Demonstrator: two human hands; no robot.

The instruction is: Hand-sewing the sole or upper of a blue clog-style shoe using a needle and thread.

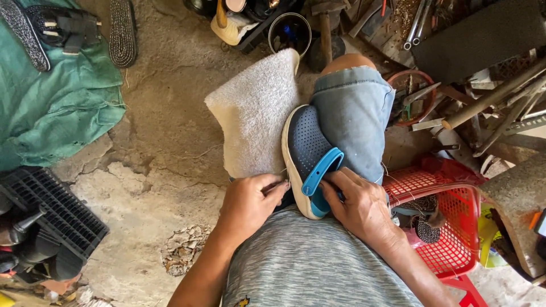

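A dark blue perforated clog with a white sole and a light blue heel strap lies on my lap, between a beige towel on my left thigh and my denim-covered right leg. My right hand grips the clog's heel end, fingers tucked beside the strap. My left hand rests at the sole's rim by the towel's near edge, fingertips pinched together; what they pinch is too small to see.
A red plastic basket stands right of my leg. Black shoe soles lie on a green cloth at far left. A black crate sits at left. Metal rods and tools clutter the far right.
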